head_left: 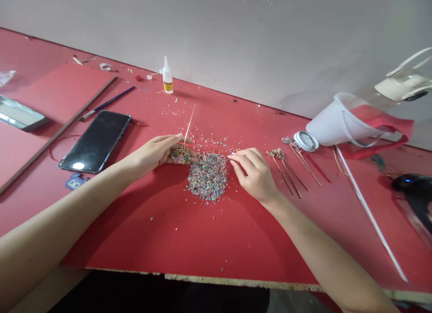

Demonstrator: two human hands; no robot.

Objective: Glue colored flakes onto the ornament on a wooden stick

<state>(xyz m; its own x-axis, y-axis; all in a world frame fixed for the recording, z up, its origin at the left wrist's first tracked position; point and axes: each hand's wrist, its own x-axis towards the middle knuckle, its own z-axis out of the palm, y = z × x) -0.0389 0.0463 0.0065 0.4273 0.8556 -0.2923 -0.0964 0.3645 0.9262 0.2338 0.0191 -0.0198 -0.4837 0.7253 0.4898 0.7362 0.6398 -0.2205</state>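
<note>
My left hand [162, 153] is closed around the decorated head of a hairpin [181, 155], whose gold pin points up and away from me. Colourful bits cover that head. To its right lies a pile of small multicoloured chips [208, 178] on the red tabletop. At the pile's right edge, my right hand [253, 171] pinches a thin, light-coloured tool [222, 157], its tip over the chips; its exact kind is too small to make out. Several finished-looking hairpins [280, 157] rest to the right of my right hand.
A black phone [96, 142] and a blue paintbrush [110, 101] lie at left. A glue bottle [167, 76] stands at the back. On the right are a small round pot of white beads [306, 141], a tipped white cup [340, 119] and a white strip [371, 214].
</note>
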